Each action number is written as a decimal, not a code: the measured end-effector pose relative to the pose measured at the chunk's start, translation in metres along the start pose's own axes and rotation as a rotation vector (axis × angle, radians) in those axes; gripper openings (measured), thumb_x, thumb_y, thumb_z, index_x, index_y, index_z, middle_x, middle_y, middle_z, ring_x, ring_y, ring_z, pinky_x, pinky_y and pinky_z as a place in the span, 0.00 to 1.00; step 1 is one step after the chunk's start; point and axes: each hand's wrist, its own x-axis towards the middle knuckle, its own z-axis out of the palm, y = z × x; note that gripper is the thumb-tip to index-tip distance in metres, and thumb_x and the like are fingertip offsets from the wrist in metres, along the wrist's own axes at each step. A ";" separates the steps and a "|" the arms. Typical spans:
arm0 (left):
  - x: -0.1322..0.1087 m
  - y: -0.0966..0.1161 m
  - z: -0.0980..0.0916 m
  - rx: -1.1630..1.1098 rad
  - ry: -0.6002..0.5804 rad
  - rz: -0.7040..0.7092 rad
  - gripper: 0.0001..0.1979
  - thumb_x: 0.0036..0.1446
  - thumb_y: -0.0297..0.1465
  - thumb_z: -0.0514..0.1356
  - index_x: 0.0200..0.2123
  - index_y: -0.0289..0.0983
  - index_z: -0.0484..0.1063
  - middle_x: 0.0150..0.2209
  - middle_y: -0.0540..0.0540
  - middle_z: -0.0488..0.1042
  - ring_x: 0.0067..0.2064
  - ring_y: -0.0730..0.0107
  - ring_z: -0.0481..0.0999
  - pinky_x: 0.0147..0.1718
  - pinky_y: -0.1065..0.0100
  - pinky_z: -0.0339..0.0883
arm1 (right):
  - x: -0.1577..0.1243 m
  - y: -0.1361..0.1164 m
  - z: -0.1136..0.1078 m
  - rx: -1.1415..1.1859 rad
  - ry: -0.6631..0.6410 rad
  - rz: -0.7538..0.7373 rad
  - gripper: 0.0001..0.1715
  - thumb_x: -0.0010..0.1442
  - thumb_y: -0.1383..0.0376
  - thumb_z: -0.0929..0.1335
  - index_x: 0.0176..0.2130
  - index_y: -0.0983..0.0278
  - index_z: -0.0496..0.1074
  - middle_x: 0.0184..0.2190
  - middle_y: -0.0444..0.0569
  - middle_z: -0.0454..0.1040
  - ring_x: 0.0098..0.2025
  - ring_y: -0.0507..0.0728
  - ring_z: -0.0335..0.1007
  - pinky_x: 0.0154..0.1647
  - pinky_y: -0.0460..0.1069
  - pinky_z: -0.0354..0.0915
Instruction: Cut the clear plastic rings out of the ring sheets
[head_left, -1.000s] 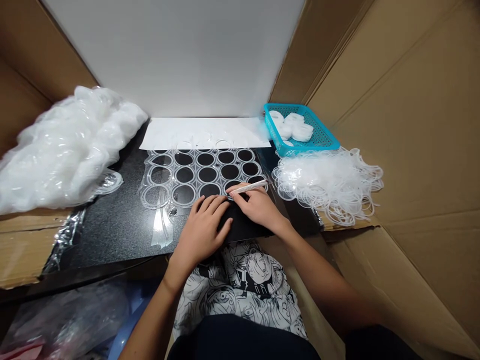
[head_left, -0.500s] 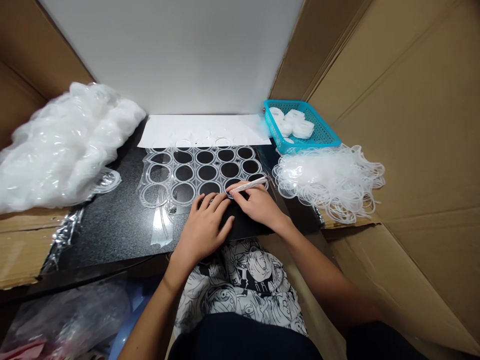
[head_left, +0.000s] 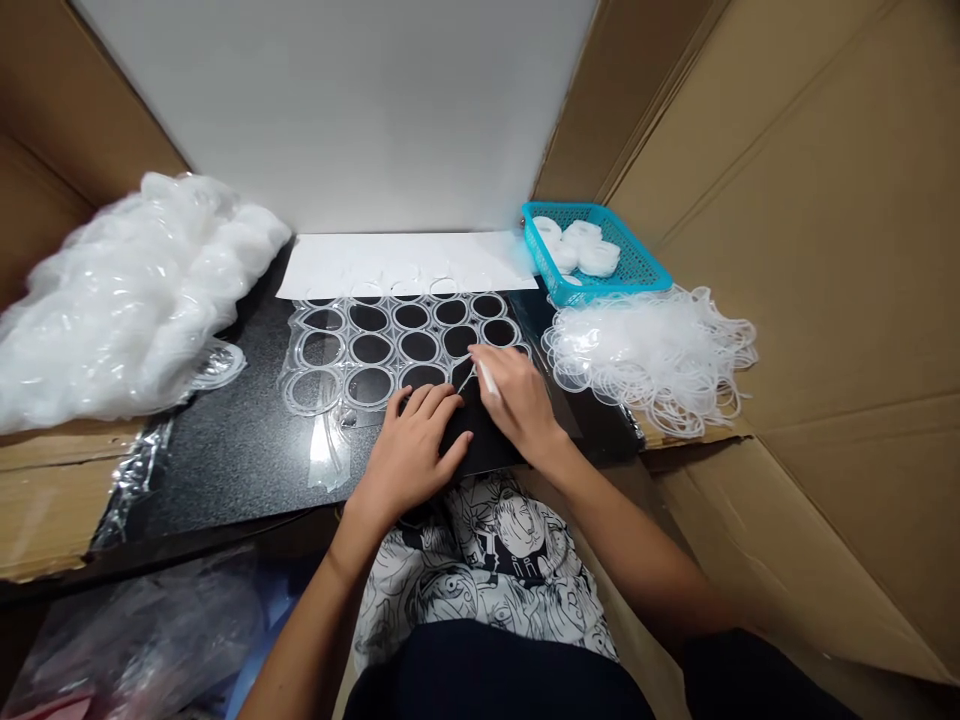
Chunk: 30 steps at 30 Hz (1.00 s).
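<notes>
A clear plastic sheet with rows of ring outlines lies on the black speckled tabletop. My left hand rests palm down on the sheet's near edge, fingers spread, with no object in it. Beside it on the right, my right hand is closed around a slim white pen-like tool. Between the two hands, a thin white strip runs up toward my right fingertips. Whether those fingertips hold the strip is too small to tell.
A large bag of white rings sits at the left. On the right are a blue basket with white ring stacks and a heap of thin white rings. White paper lies behind the sheet. Cardboard stands at the right.
My right hand has turned, so the tool now points more up and away instead of lying sideways. A thin strip shows between the hands. My left hand stays nearly in place.
</notes>
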 end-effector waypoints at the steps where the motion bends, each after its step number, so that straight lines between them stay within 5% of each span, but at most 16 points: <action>1: 0.000 0.000 0.000 0.001 0.001 0.000 0.16 0.72 0.38 0.55 0.59 0.41 0.68 0.64 0.41 0.71 0.66 0.54 0.67 0.69 0.45 0.52 | 0.008 0.007 -0.002 0.022 0.051 0.029 0.22 0.73 0.67 0.59 0.58 0.62 0.76 0.55 0.56 0.80 0.53 0.66 0.74 0.57 0.61 0.67; 9: 0.000 -0.001 0.002 0.002 0.003 0.001 0.16 0.72 0.39 0.55 0.58 0.41 0.68 0.64 0.41 0.71 0.66 0.53 0.67 0.69 0.45 0.53 | 0.076 0.063 -0.010 0.040 0.195 0.147 0.21 0.72 0.64 0.61 0.41 0.63 0.82 0.38 0.58 0.83 0.46 0.66 0.79 0.55 0.61 0.70; 14: 0.000 0.000 0.002 0.004 0.004 -0.003 0.16 0.72 0.39 0.55 0.58 0.40 0.68 0.64 0.41 0.71 0.66 0.53 0.67 0.69 0.45 0.53 | 0.087 0.070 -0.011 0.022 0.181 0.214 0.19 0.71 0.65 0.62 0.38 0.67 0.81 0.40 0.63 0.83 0.48 0.70 0.79 0.57 0.65 0.68; 19: -0.001 -0.001 0.001 -0.017 0.023 0.006 0.15 0.72 0.39 0.56 0.58 0.41 0.68 0.63 0.41 0.71 0.65 0.53 0.67 0.69 0.45 0.53 | 0.074 0.055 -0.022 0.195 0.094 0.216 0.16 0.70 0.63 0.65 0.40 0.65 0.82 0.44 0.57 0.85 0.49 0.67 0.81 0.59 0.62 0.69; 23: -0.004 -0.002 0.000 -0.076 0.051 0.014 0.14 0.72 0.36 0.56 0.58 0.41 0.68 0.62 0.41 0.71 0.65 0.55 0.68 0.68 0.48 0.56 | 0.044 0.032 -0.034 0.461 -0.161 0.162 0.16 0.71 0.59 0.66 0.43 0.61 0.83 0.48 0.50 0.85 0.52 0.62 0.81 0.59 0.57 0.72; 27: -0.008 -0.002 0.000 -0.109 0.110 -0.035 0.13 0.72 0.34 0.56 0.57 0.40 0.69 0.62 0.40 0.70 0.64 0.54 0.68 0.64 0.51 0.61 | 0.012 0.017 -0.041 0.458 -0.396 0.110 0.14 0.72 0.58 0.67 0.47 0.54 0.83 0.52 0.45 0.83 0.58 0.61 0.77 0.67 0.61 0.67; 30: -0.007 -0.002 0.000 -0.081 0.136 -0.074 0.13 0.72 0.34 0.56 0.57 0.40 0.69 0.62 0.39 0.71 0.63 0.52 0.69 0.62 0.49 0.62 | -0.004 0.014 -0.040 0.469 -0.345 0.090 0.14 0.73 0.60 0.66 0.49 0.52 0.82 0.55 0.44 0.81 0.61 0.60 0.75 0.68 0.61 0.65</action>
